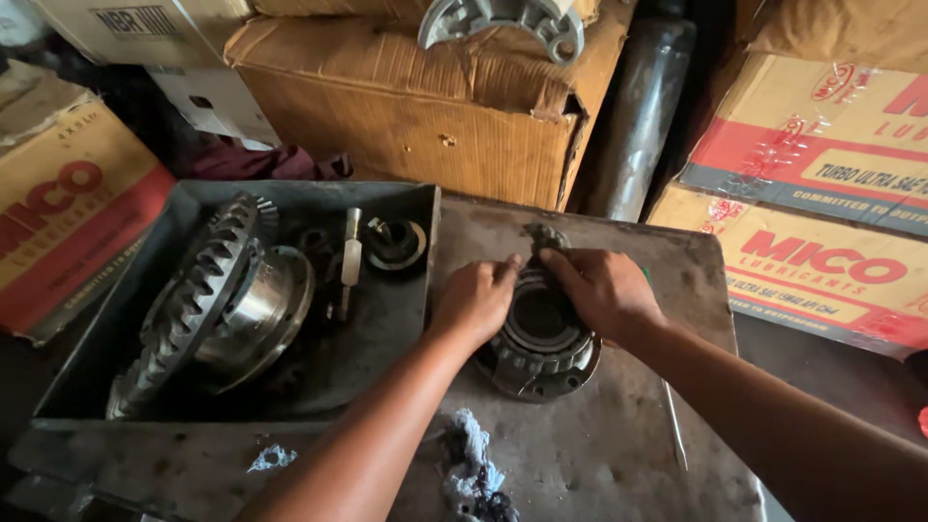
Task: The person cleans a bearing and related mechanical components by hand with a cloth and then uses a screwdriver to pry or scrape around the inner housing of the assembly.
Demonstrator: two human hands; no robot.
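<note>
Both hands work on a round metal bearing housing (pixel 541 338) that sits on the greasy bench (pixel 619 454), just right of a grey tray (pixel 387 338). The left hand (pixel 476 298) presses its fingers down on the housing's upper left rim; the right hand (pixel 604 290) grips the upper right rim, fingers curled over the edge. It looks like a part is being seated or turned in the central opening, which calls for even pressure from both sides. In the tray lies a large ring gear (pixel 193 300), well apart. A dirty rag (pixel 471 469) lies near the bench's front edge.

Vehicle repair workshop: greasy gears (pixel 208 300), lubricant cartons (pixel 822 261).
</note>
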